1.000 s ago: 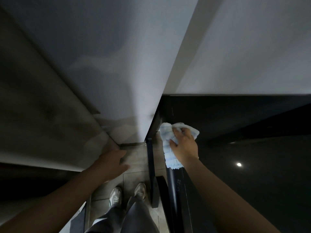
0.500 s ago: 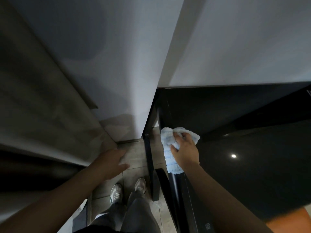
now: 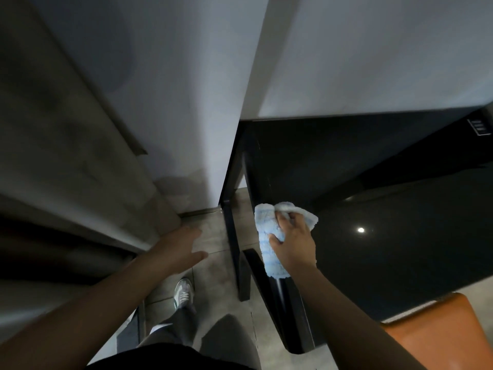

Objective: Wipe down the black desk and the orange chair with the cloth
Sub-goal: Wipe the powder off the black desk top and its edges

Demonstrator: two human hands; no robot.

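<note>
A pale wall meets a glossy black bench in a dim corner, with grey floor tiles below and a grey shoe planted on them. The right hand is curled around a pale blue cloth, gripping it against the bench's left edge, where the cloth drapes over the side. The left hand hangs spread and empty over the floor, and an orange chair shows at the lower right, just beside the bench.
</note>
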